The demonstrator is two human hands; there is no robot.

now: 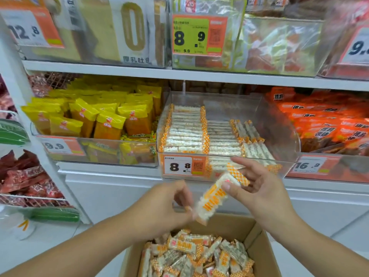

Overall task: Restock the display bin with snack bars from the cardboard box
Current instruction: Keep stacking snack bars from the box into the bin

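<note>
- Head view: both hands are raised between the cardboard box (257, 232) below them and the display bin (225, 100) above and beyond them.
- One snack bar (214, 198), white with orange print, is held tilted in the air between the two hands, its upper end toward the right hand and its lower end toward the left.
- The right hand (257, 188) holds the upper part: the thumb is pressed on the wrapper face, and the fingers are spread loosely behind the checkered orange end.
- The left hand (169, 204) is curled, its fingertips pinching the lower end of the bar; this hand is blurred.
- The loose bars (197, 254) of the same kind are seen heaped in the box, directly under the hands.
- In the clear bin, just beyond the right hand's fingertips, bars are stacked in neat rows on the left side; fewer lie on the right side.
- An orange price tag (184, 165) reading 8.8 is fixed to the bin front, above the left hand.
- Yellow packets (95, 116) are shelved to the left of the hands, orange packets (329, 124) to the right.
</note>
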